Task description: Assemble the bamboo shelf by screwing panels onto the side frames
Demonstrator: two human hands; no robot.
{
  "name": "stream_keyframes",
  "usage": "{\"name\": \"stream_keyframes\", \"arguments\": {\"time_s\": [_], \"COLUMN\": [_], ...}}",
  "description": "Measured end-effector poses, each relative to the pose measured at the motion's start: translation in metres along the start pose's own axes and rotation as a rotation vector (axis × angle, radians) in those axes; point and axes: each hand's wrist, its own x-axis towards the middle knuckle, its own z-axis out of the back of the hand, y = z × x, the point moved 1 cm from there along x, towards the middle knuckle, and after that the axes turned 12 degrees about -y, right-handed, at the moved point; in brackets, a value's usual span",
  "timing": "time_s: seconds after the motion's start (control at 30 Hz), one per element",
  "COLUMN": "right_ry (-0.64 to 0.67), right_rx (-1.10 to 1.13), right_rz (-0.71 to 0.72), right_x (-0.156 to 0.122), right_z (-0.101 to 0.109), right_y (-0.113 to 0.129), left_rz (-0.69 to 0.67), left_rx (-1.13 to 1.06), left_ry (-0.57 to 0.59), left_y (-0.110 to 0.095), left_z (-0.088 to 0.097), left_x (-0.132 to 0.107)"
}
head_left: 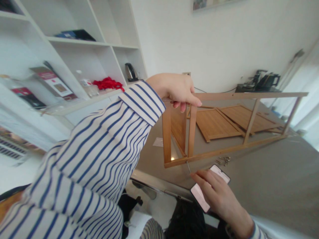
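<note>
While upright, wooden frame (234, 96) beneath left fingers (195, 100).

I face a plain white wall (214, 53), with open white shelving (87, 56) leftward and a pale curtain (309, 74) rightward.

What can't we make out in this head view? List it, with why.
- Rod tip: head view; the thin metal rod ends at the wooden frame, its tip hidden by the rail.
- Phone middle: head view; covered by the right hand.
- Left palm: head view; hidden by the back of the left hand.
- Count of small metal pieces: head view; too small, overlapping.
- Wall picture: head view; cut off by top edge.
</note>
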Motion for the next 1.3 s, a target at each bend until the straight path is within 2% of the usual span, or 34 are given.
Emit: {"name": "stream_keyframes", "arguments": {"time_s": [0.1, 0.23, 0.33, 0.47, 0.53, 0.6, 0.77, 0.83, 0.9, 1.0, 1.07, 1.2, 1.3], "right_ry": [0.043, 0.023, -0.010, 0.009, -0.024, -0.077, -0.094, -0.098, -0.099, -0.061, -0.026, -0.034, -0.089], "right_rx": [-0.041, -0.076, -0.126, -0.137, -0.096, -0.017, 0.386, 0.539, 0.669, 0.742, 0.658, 0.394, 0.302], "right_rz": [0.059, 0.075, 0.054, -0.025, -0.135, -0.316, -0.813, -0.931, -0.987, -0.991, -0.940, -0.711, -0.577], "right_x": [0.007, 0.011, 0.012, 0.013, 0.013, 0.011, 0.004, 0.002, 0.000, -0.001, 0.000, 0.008, 0.014], "right_z": [0.004, 0.005, 0.005, 0.000, -0.004, -0.010, -0.027, -0.031, -0.032, -0.029, -0.023, -0.011, -0.006], "right_y": [0.001, 0.002, 0.004, 0.010, 0.016, 0.021, 0.030, 0.031, 0.030, 0.027, 0.024, 0.016, 0.015], "left_rz": [-0.003, 0.000, -0.001, -0.012, -0.016, -0.011, 0.009, 0.012, 0.010, -0.001, -0.003, 0.001, -0.003], "left_rx": [-0.009, -0.009, -0.012, -0.024, -0.029, -0.021, 0.019, 0.023, 0.020, 0.004, -0.003, -0.007, -0.018], "left_ry": [0.000, 0.012, 0.011, 0.008, 0.012, 0.012, -0.002, -0.006, -0.006, 0.001, 0.003, 0.002, 0.009], "left_y": [0.000, 0.000, 0.000, 0.001, 0.002, 0.002, 0.000, -0.001, -0.001, -0.001, 0.000, 0.000, 0.000], "left_z": [0.000, 0.000, 0.000, 0.000, 0.000, 0.000, 0.001, 0.001, 0.000, 0.000, 0.000, 0.000, 0.000], "left_x": [0.000, 0.000, 0.000, 0.000, 0.000, 0.000, -0.001, -0.002, -0.003, -0.002, -0.002, -0.001, -0.001]}}
